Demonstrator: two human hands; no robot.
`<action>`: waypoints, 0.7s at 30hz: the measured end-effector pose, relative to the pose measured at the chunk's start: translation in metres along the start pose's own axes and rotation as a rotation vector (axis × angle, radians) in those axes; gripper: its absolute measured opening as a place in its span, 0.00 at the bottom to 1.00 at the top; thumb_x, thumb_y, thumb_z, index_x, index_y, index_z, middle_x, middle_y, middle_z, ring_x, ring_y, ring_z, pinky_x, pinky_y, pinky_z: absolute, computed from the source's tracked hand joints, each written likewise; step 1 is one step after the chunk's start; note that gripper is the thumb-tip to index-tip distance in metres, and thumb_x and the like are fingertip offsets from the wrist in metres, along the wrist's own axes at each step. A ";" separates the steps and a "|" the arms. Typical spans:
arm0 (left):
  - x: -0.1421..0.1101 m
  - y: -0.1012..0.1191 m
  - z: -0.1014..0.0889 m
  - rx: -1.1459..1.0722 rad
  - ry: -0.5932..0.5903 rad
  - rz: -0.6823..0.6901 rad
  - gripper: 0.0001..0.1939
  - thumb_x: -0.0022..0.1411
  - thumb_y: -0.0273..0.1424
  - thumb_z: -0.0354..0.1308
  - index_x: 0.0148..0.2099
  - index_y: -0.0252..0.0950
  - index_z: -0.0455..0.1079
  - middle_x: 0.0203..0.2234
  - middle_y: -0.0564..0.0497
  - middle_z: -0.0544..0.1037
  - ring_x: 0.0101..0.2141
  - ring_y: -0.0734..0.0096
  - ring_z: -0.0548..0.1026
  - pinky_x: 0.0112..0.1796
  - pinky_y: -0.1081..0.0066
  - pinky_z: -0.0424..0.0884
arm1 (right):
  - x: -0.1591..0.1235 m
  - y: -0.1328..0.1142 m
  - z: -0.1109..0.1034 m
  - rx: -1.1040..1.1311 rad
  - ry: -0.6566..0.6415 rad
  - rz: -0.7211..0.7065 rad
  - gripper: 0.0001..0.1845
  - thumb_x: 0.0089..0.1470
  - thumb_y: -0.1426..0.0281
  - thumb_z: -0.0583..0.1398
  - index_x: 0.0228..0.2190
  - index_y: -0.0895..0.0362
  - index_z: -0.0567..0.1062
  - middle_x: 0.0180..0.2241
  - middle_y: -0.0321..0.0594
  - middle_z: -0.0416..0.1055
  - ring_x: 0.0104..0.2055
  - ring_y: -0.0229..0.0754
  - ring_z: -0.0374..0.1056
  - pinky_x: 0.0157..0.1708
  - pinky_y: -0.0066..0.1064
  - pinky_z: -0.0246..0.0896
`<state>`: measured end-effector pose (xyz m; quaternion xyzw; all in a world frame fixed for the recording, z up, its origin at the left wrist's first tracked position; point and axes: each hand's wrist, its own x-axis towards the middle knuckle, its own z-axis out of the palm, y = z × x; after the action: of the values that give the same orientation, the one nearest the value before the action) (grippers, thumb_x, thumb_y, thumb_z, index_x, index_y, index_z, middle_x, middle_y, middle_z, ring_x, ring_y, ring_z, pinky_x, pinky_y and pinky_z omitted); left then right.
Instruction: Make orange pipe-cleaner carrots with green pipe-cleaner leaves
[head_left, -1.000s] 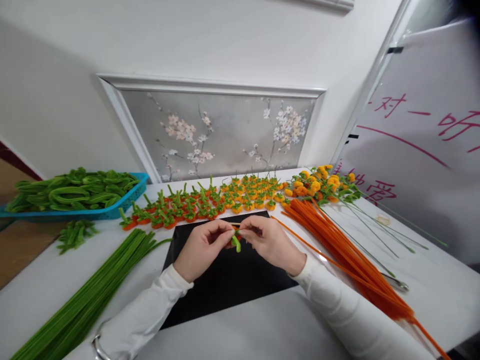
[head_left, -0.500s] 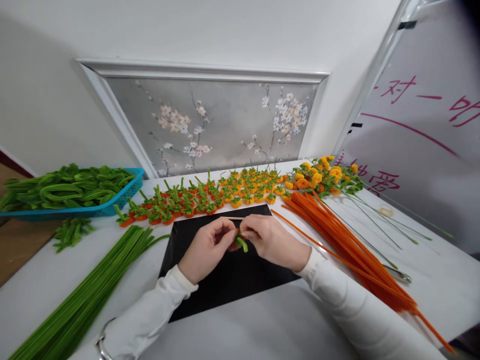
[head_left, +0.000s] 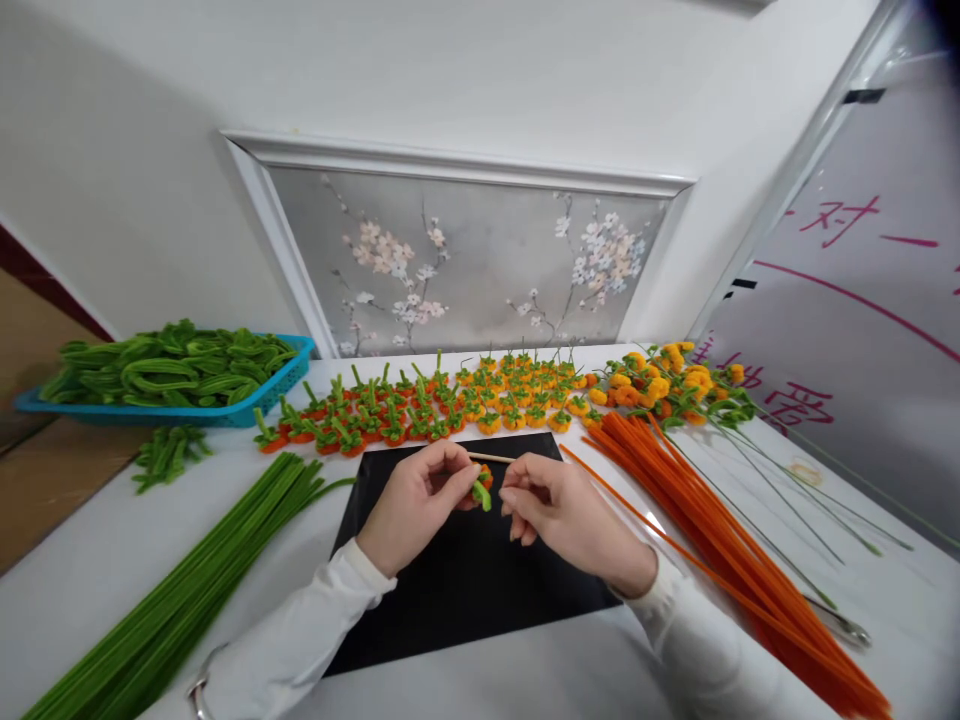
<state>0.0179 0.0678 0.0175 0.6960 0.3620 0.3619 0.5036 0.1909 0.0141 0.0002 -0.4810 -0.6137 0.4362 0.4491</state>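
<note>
My left hand (head_left: 416, 500) is closed in a pinch on a small orange and green pipe-cleaner flower (head_left: 482, 487); part of the flower is hidden by the fingers. A short green strip sticks out from it toward me. Just to its right, apart from the flower, my right hand (head_left: 566, 510) has its fingers curled in, thumb close to the index finger; whether something thin is between them I cannot make out. A thin pale stick (head_left: 489, 457) shows behind the hands, its right end meeting the right hand. Beneath both hands lies a black mat (head_left: 480, 590).
Rows of orange (head_left: 394, 425) and yellow flower heads (head_left: 514, 415) stand behind the mat. Green pipe cleaners (head_left: 202, 560) lie left, orange ones (head_left: 720, 540) right. A blue basket (head_left: 281, 375) holds green loops. Stemmed yellow flowers (head_left: 652, 385) and pliers-like metal handles (head_left: 851, 628) are at right.
My right hand has drawn away to the right from the flower, which both hands were touching. My left hand still holds it. The view has shifted slightly.
</note>
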 end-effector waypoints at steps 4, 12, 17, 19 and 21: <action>0.000 -0.007 0.004 0.087 0.097 0.065 0.07 0.57 0.34 0.57 0.33 0.36 0.64 0.25 0.54 0.71 0.27 0.74 0.72 0.29 0.75 0.71 | -0.002 -0.002 0.014 0.069 0.032 0.091 0.09 0.53 0.63 0.57 0.28 0.57 0.66 0.22 0.34 0.68 0.21 0.35 0.69 0.19 0.24 0.65; -0.004 -0.013 0.011 -0.003 0.086 -0.007 0.10 0.56 0.35 0.58 0.40 0.36 0.72 0.34 0.49 0.78 0.34 0.66 0.77 0.35 0.70 0.75 | 0.000 0.003 0.017 -0.030 0.117 0.005 0.03 0.54 0.70 0.55 0.28 0.55 0.65 0.21 0.32 0.67 0.22 0.35 0.68 0.20 0.23 0.62; -0.007 -0.013 0.012 0.184 0.156 0.092 0.09 0.56 0.33 0.58 0.38 0.37 0.75 0.34 0.49 0.79 0.35 0.66 0.77 0.38 0.70 0.74 | -0.001 -0.004 0.009 -0.388 0.185 -0.115 0.08 0.57 0.70 0.52 0.28 0.55 0.68 0.23 0.36 0.68 0.24 0.36 0.66 0.25 0.26 0.57; -0.008 -0.013 0.013 0.251 0.161 0.133 0.09 0.57 0.33 0.58 0.39 0.38 0.76 0.35 0.50 0.80 0.36 0.65 0.77 0.38 0.71 0.74 | -0.002 -0.005 0.009 -0.563 0.201 -0.171 0.09 0.57 0.71 0.52 0.27 0.56 0.68 0.25 0.38 0.69 0.26 0.38 0.66 0.27 0.28 0.55; -0.009 -0.014 0.013 0.291 0.157 0.154 0.08 0.57 0.32 0.58 0.38 0.38 0.76 0.35 0.50 0.80 0.35 0.65 0.77 0.38 0.71 0.74 | -0.003 -0.005 0.010 -0.673 0.190 -0.206 0.09 0.58 0.71 0.51 0.28 0.56 0.68 0.27 0.39 0.70 0.28 0.39 0.66 0.28 0.28 0.54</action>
<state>0.0233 0.0573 -0.0002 0.7568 0.3944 0.3964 0.3386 0.1806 0.0091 0.0020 -0.5760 -0.7237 0.1157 0.3620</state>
